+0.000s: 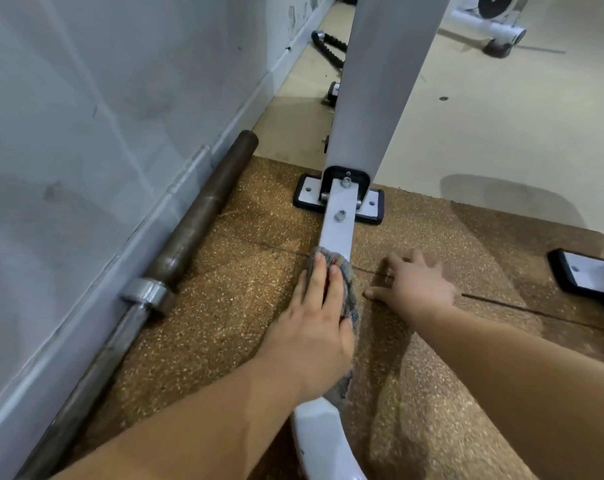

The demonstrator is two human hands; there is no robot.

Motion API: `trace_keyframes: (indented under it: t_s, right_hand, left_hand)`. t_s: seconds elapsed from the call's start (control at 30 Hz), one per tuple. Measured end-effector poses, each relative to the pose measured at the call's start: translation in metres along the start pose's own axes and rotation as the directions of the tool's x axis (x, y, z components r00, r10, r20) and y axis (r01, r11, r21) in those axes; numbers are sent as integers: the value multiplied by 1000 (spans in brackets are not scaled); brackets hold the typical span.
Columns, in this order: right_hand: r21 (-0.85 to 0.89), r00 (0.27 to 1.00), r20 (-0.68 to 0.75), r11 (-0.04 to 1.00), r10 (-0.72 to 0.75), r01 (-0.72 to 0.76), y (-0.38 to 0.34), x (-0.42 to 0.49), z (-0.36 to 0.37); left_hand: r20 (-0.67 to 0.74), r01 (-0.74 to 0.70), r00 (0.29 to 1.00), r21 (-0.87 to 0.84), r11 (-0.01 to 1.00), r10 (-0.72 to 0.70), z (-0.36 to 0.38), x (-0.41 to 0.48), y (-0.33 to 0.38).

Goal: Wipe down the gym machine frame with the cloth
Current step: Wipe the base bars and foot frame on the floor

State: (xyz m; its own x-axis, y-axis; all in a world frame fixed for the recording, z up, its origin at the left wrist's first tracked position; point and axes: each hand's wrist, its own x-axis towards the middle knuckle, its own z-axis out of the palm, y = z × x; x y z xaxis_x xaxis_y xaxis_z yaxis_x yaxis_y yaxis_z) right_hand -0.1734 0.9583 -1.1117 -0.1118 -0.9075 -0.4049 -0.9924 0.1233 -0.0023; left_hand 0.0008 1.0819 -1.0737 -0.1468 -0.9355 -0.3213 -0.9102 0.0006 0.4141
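Head cam, looking down at floor level beside a wall.

Left hand [314,320] lies flat on the cloth [351,299], palm down, fingers [316,271] straight and close together, pressing rather than gripping; thumb side can't be made out. Cloth is greyish w/ a checked pattern, draped over the low white bar of the gym machine frame [338,223], hanging down the bar's right side. Bar runs along the floor from the bottom edge of view up to a bolted joint at the foot of a wide white upright [380,81]. Two bolts show on the bar's top face just beyond the cloth. Black-edged base plate [373,209] sits under the joint.

Right hand [416,278] is empty, fingers spread, palm down on the rubber mat [224,289], just right of the bar and apart from the cloth.

Mat is brown speckled, w/ seams between tiles; beyond it the floor [484,133] turns pale. A barbell [189,230], rusty brown sleeve w/ a chrome collar, lies along the wall [103,98] at the mat's left edge. A second base plate [577,271] shows at the right edge. Black knurled handle [328,50] on the floor behind the upright; another machine's white foot [498,32] far top right.
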Motion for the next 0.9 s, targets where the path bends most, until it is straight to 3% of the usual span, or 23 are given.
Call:
trace_keyframes:
  t_s: [0.13,0.23,0.33,0.4,0.5,0.73,0.9]
  right_hand:
    - [95,999,-44,995,-26,30,-5,-25,3]
    - [46,990,-94,993,-102,106,8,-57,13]
    - [117,989,22,983,-147,144,21,-81,26]
    - [162,983,126,980,-135,113,26,-86,37]
    - [143,985,139,987,-99,79,21,-95,49]
    - [182,977,212,983,-6,-33,-4,-111,23]
    - [162,986,163,986,19,-45,-11,-117,17]
  left_hand:
    - [-15,57,998,18,998,-57,7,-11,8]
    - [-44,32,999,56,998,-30,20,-43,6]
    - [0,50,999,28,998,-50,31,-79,6]
    - [51,71,996,-33,997,-69,29,-97,10]
    - [97,127,988,-49,991,-122,13,-124,13]
    - [163,239,952,142,961,-260,-43,-186,14]
    - [199,244,949,24,969,-244,-42,-175,10]
